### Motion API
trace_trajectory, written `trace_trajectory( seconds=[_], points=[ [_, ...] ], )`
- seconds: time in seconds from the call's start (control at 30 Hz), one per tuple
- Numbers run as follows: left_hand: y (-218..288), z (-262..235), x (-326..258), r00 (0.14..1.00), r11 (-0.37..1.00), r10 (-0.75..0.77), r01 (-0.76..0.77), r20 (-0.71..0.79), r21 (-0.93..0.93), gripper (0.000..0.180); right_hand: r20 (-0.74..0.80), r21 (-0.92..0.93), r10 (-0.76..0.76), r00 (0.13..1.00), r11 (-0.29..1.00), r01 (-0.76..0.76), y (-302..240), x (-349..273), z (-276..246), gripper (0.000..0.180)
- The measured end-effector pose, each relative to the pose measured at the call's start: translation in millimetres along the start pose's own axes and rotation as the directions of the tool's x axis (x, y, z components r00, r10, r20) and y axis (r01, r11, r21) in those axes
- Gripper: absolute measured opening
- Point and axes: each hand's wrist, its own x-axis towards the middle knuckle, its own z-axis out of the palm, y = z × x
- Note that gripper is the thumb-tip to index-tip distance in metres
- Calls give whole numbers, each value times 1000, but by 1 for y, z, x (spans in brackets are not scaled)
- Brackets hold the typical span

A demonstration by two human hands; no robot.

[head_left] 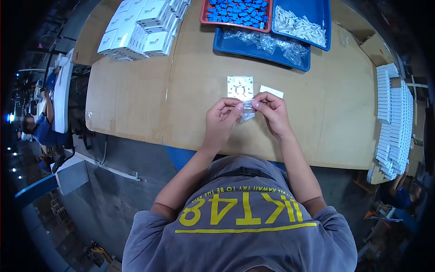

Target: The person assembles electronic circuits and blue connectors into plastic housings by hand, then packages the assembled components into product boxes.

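Note:
A small clear plastic bag [247, 107] with something whitish in its lower end hangs between my two hands, above the near part of the table. My left hand [222, 119] pinches the bag's upper left edge between thumb and fingers. On the other side, my right hand [273, 113] pinches its upper right edge. Just beyond my fingers lies a square white plastic plate [240, 86] with a round cut-out pattern in the middle. To its right is a flat white piece [272, 91], partly covered by my right hand.
Cardboard covers the table [131, 95]. White boxes [136, 31] are stacked at the back left. At the back stand a red tray [236, 23] of blue parts, a blue tray [301, 20] of white pieces and another blue tray [263, 53] of clear bags. White stacks [393, 118] line the right edge.

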Motion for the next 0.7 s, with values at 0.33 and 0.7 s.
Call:
trace_trajectory(
  seconds=[0.33,0.7],
  points=[
    [5,4,-3,1000,999,9,-10,-26,-39,13,-15,53,26,1000,998,-25,3,-3,8,8],
    [1,3,-4,999,999,40,-40,-6,-26,18,38,21,27,999,999,-28,3,-2,17,10]
  ],
)
